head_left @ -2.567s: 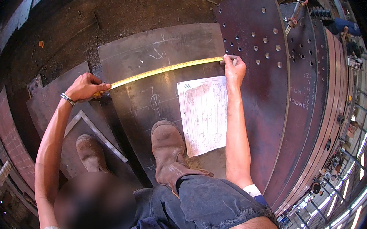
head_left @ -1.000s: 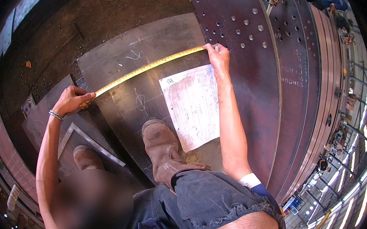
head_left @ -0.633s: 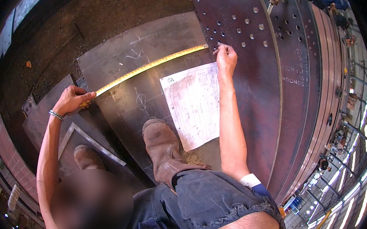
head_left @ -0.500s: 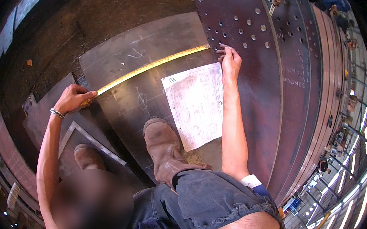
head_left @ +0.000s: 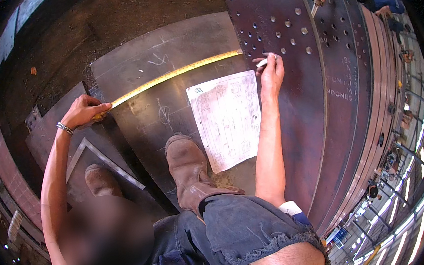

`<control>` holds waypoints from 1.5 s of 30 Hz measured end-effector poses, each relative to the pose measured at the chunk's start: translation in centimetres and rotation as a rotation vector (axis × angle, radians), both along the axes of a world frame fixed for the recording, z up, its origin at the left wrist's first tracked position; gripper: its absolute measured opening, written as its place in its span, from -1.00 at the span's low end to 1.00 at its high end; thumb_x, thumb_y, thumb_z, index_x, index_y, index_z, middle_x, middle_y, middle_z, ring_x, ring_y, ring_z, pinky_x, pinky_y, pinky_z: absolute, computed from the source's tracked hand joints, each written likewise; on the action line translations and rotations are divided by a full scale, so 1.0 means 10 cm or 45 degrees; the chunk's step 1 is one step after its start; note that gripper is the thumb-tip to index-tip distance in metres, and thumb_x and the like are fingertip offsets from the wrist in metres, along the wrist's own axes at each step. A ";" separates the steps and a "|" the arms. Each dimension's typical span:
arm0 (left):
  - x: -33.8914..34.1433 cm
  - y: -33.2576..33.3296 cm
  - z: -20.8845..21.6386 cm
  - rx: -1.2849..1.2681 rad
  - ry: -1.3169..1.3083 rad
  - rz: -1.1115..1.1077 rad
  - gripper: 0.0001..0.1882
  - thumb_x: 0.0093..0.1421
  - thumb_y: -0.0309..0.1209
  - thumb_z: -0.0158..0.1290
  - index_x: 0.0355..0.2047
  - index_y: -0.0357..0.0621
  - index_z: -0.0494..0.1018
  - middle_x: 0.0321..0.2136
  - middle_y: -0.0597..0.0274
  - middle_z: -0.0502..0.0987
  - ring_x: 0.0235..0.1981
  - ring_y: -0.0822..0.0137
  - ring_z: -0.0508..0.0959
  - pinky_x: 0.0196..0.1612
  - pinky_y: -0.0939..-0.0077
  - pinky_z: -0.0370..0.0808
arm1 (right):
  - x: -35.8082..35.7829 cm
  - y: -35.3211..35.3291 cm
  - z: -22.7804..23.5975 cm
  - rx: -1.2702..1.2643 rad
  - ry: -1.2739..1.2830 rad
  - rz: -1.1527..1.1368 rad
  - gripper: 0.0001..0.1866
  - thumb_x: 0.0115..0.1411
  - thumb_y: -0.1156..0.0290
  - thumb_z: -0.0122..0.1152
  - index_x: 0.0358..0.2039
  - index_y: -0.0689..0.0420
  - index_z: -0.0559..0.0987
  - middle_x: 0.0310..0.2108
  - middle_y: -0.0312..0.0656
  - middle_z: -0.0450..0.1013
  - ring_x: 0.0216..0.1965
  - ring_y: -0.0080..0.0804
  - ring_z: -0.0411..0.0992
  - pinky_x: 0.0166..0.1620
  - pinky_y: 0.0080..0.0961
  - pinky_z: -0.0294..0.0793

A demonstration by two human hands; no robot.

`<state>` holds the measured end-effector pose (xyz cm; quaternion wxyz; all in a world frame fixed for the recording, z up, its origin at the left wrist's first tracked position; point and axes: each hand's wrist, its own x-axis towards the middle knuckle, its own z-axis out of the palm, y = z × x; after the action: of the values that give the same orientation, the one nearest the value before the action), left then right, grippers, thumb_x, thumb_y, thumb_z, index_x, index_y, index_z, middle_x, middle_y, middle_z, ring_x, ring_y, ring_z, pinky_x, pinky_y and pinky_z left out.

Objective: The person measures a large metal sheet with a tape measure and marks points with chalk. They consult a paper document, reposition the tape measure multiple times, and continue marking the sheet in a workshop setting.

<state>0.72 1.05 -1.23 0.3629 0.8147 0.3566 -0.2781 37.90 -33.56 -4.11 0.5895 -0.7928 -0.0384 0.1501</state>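
Gripping a long, thin yellow measuring tape (head_left: pixel 176 74) by its near end in the left hand (head_left: pixel 85 112), with the thumb stretched out on top and the fingers curled in under it. Hard to see much of the tape's case, being mostly hidden by those fingers. Wearing a silver chain bracelet (head_left: pixel 64 128) on the left wrist. Pinching a short white stick (head_left: pixel 262 63) in the right hand (head_left: pixel 271 73), with the thumb and fingers bent in close around it. Not touching the tape with the right hand, but near its free end, just to the right and a bit lower. Running longways from the left hand, across a flat grey steel plate (head_left: pixel 198 32), with the tape's free end pointing right and a little up. Ending at the right edge of the grey plate, close beside a dark reddish-brown steel plate with round holes (head_left: pixel 272 11). Going past the top of a white printed paper sheet (head_left: pixel 228 121), spread flat between a brown leather boot (head_left: pixel 186 157) and the right forearm. Standing with that boot on the grey plate, and with another brown boot (head_left: pixel 101 178) farther left, between the two arms of a pale L-shaped metal strip (head_left: pixel 116 166).
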 end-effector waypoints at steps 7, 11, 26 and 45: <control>0.05 0.01 0.05 -0.066 0.134 0.019 -0.41 0.10 0.14 0.21 -0.55 -0.26 0.62 -0.70 0.27 0.47 -0.59 0.50 0.42 -0.47 0.41 0.36 | 0.04 -0.01 0.03 0.166 0.092 0.011 -0.81 0.36 0.33 0.09 -0.31 0.17 0.53 -0.54 -0.27 0.50 -0.65 -0.69 0.29 -0.57 -0.68 0.27; 0.09 -0.01 0.08 -0.077 0.115 0.027 -0.41 0.11 0.13 0.20 -0.53 -0.26 0.63 -0.69 0.28 0.48 -0.59 0.50 0.44 -0.47 0.41 0.37 | 0.05 -0.05 0.06 0.209 0.131 0.019 -0.77 0.40 0.29 -0.01 -0.26 0.17 0.52 -0.49 -0.20 0.56 -0.61 -0.66 0.34 -0.52 -0.65 0.33; 0.07 -0.01 0.09 -0.038 0.156 0.025 -0.37 0.06 0.24 0.19 -0.42 -0.19 0.68 -0.58 0.14 0.60 -0.51 0.37 0.58 -0.36 0.40 0.48 | -0.05 -0.10 0.01 0.222 0.224 -0.022 -0.73 0.41 0.24 0.00 -0.23 0.17 0.55 -0.40 -0.20 0.55 -0.50 -0.52 0.48 -0.40 -0.51 0.53; 0.05 0.02 0.03 -0.085 0.132 0.026 -0.33 0.04 0.25 0.21 -0.39 -0.23 0.69 -0.57 0.14 0.63 -0.49 0.36 0.61 -0.36 0.41 0.52 | -0.02 0.12 -0.11 -0.137 -0.017 0.237 -0.75 0.40 0.41 -0.08 -0.27 0.25 0.56 -0.35 -0.14 0.58 -0.43 -0.58 0.45 -0.30 -0.60 0.46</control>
<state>1.18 1.26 -0.92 0.3737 0.7830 0.3738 -0.3279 37.72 -32.40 -5.25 0.5295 -0.8172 -0.1075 0.2007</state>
